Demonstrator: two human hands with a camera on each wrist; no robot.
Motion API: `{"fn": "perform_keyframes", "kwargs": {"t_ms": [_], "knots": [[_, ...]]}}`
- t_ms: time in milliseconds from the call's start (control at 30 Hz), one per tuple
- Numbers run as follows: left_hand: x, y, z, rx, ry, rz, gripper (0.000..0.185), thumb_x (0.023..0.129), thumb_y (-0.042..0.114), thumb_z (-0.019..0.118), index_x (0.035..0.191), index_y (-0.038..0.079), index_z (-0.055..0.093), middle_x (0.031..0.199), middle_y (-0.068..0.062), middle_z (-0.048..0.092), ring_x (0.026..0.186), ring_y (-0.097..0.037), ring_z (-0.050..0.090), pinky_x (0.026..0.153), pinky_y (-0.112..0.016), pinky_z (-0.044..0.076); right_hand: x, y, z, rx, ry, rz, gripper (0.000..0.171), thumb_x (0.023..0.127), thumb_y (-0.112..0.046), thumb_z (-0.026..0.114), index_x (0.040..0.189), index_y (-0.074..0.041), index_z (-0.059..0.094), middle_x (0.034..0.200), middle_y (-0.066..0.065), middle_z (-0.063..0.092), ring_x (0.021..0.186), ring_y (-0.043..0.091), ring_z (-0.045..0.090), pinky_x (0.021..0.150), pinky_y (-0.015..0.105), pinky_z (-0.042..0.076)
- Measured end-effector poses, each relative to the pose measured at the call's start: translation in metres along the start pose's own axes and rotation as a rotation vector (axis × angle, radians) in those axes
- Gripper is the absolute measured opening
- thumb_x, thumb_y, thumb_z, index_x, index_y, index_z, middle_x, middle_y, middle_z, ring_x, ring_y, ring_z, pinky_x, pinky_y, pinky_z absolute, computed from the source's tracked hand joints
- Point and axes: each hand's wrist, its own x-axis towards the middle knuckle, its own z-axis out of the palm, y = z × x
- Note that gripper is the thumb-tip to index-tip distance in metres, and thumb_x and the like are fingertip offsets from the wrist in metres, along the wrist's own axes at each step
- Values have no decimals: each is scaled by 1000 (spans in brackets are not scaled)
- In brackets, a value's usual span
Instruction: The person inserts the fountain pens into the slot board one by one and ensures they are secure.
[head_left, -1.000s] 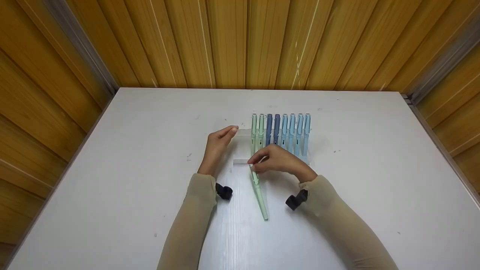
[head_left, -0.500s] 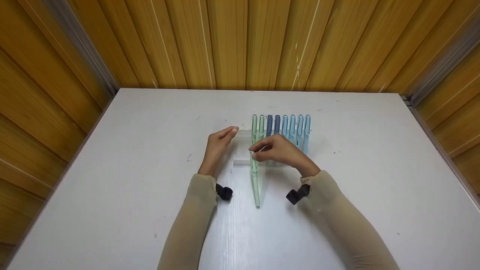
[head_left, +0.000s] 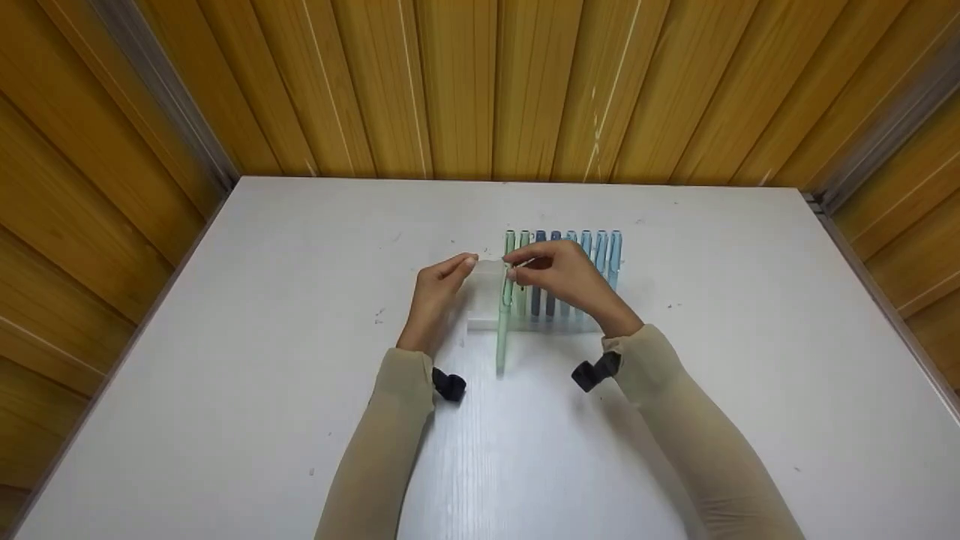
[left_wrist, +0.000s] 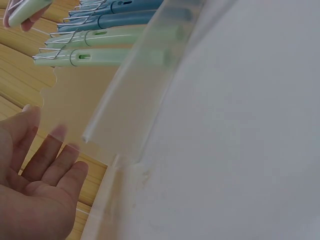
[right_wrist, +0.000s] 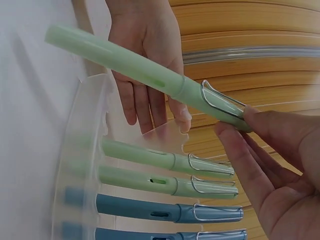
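The right hand [head_left: 559, 274] pinches a green pen [head_left: 503, 322] by its clip end, thumb and fingertips closed on the cap. The pen hangs at a slant over the left part of the rack [head_left: 487, 324], its cap up near the rear wall and its barrel reaching down past the front rail toward the person. In the right wrist view the pen [right_wrist: 145, 75] is plainly above the rack [right_wrist: 87, 150], clear of the notched rear wall and not resting in any slot.

The left hand [head_left: 439, 289] steadies the rack at its left end. Its fingers are straight and relaxed, the fingertips touching the clear rear wall; they grip nothing. The left wrist view confirms an open palm [left_wrist: 37, 175] beside the clear plastic.

Loaded so far: the head view shows a row of pens [head_left: 570, 270] lying side by side in the rack, green at the left, dark blue in the middle, light blue at the right. The exact count is partly hidden by the right hand. The two green pens [right_wrist: 165, 170] sit fully seated in adjacent slots, clips up.

Remaining, judged from this state: the held pen is not yet seated. Free slots lie at the rack's left end, next to the seated green pens. No loose pens show on the table [head_left: 225, 375].
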Motion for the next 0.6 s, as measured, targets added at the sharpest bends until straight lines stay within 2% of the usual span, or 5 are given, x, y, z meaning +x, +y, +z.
{"fn": "perform_keyframes", "kwargs": {"t_ms": [133, 333, 600], "knots": [[-1, -2, 0, -4, 2, 6, 36, 93, 38, 63, 120, 15, 69, 129, -2, 64, 128, -18, 53, 110, -37, 40, 2, -4, -1, 3, 54, -16, 26, 89, -19, 70, 115, -14, 71, 116, 6, 69, 97, 19, 69, 84, 35, 57], [-2, -4, 0, 23, 0, -4, 37, 93, 39, 63, 121, 16, 68, 130, -1, 63, 129, -19, 53, 110, -38, 40, 7, -5, -2, 21, 110, -32, 26, 89, -17, 69, 115, -14, 71, 115, 5, 70, 95, 18, 70, 84, 33, 57], [1, -1, 0, 29, 5, -15, 37, 92, 40, 63, 121, 17, 68, 130, -1, 63, 129, -18, 53, 110, -37, 41, 10, -5, -1, -31, 216, -128, 25, 90, -14, 68, 115, -10, 70, 112, 7, 71, 94, 17, 70, 82, 31, 58]]}}
